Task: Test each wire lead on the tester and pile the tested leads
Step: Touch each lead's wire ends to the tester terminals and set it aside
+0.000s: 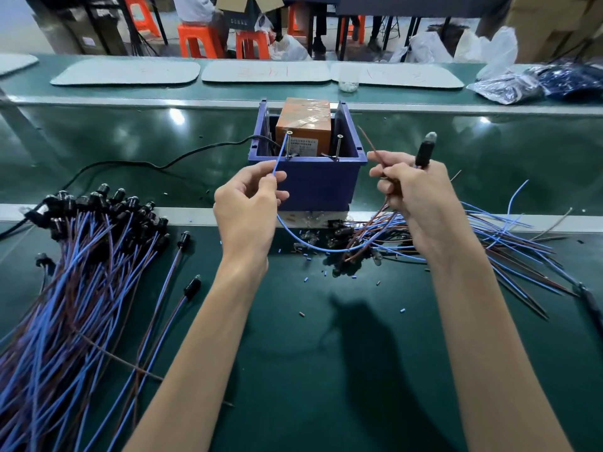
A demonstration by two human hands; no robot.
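The tester [308,172] is a blue open box with an orange block inside and two upright metal screws [287,145] at its front. My left hand [249,203] pinches the blue wire [277,164] of one lead, its tip touching the left screw. My right hand [414,194] grips the same lead's black lamp holder [425,151] and its brown wire [370,141], which points up to the right of the right screw, apart from it. The blue wire loops down between both hands.
A big pile of leads [75,272] with black lamp ends covers the left of the green bench. A looser heap of leads [489,243] lies at the right. A black cable [163,164] runs from the tester leftwards. Plastic bags [509,83] and orange stools [195,40] stand beyond.
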